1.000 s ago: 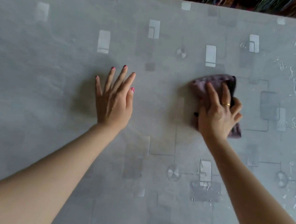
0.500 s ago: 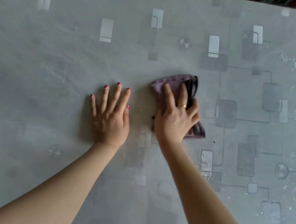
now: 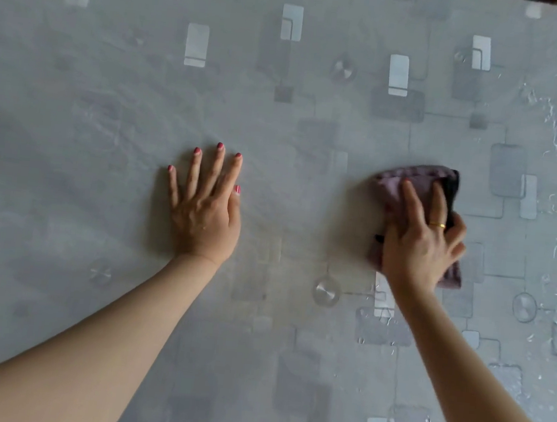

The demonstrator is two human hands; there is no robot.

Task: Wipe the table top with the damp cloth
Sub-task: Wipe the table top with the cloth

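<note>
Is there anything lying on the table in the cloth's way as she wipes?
Nothing visible does. The right hand presses the purple cloth on the table top; only the left hand rests flat, well apart from it.

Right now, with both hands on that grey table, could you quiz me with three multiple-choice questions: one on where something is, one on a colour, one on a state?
1. Where is the cloth?
A. under the right hand
B. under the left hand
C. hanging off the table edge

2. What colour is the cloth?
A. bright yellow
B. white
C. dull purple

3. How does the left hand lie?
A. clenched in a fist
B. flat, fingers straight, on the table top
C. raised, holding a bottle

Answers: 1 A, the right hand presses it down. 2 C, purple fabric shows beyond the fingers. 3 B, its palm is down and holds nothing.
</note>
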